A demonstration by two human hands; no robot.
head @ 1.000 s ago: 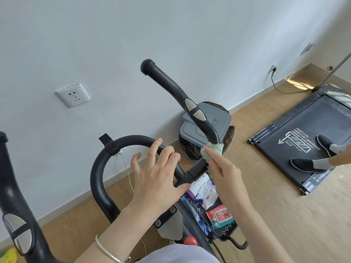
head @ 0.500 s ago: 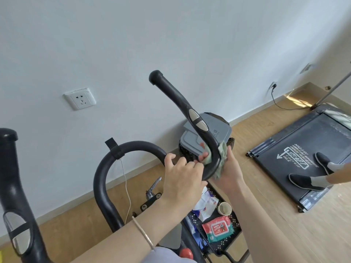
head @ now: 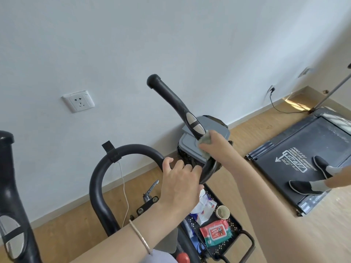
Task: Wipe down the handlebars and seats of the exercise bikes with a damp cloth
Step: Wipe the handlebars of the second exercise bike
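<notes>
While left hand grips handlebar, right hand presses one cloth around it.

My handlebar is glossy black. A loop arches in the middle, and from its right bend a grip rises, leaning up and left to a round cap. Two silver pads sit low on that grip. The cloth is pale green and bunched, wrapped against the grip just below the pads and held in my right hand. My left hand grips the bar at the bend.
</notes>
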